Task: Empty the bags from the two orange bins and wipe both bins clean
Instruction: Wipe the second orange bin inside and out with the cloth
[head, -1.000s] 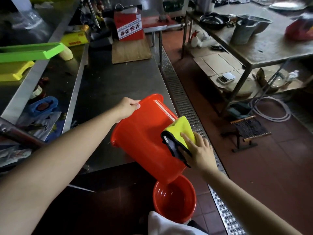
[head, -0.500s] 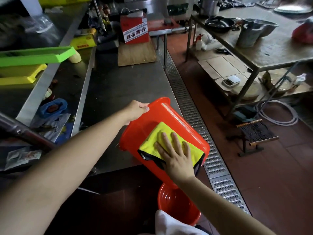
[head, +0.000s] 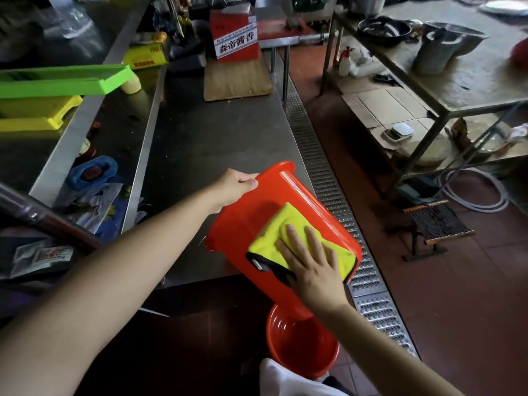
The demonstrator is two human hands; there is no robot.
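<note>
An orange bin [head: 257,212] is held tilted over the steel counter's near corner, its base pointing up and away from me. My left hand [head: 233,188] grips that far end. A yellow cloth with a black edge [head: 274,232] lies on the bin's outer wall. My right hand [head: 310,260] presses flat on the cloth with fingers spread. A second orange bin [head: 300,344] stands upright on the floor below, its opening facing up and no bag visible inside.
The steel counter [head: 217,138] carries a wooden board [head: 235,80] and a red box [head: 235,35] at the far end. Green and yellow trays [head: 60,78] sit on the left shelf. A floor drain grate [head: 328,184] runs right of the counter. A metal table [head: 457,81] stands further right.
My right hand moved from the bin's right edge onto its wall, spread the folded cloth flat and slid it toward the bin's lower right side. The left hand kept its grip.
</note>
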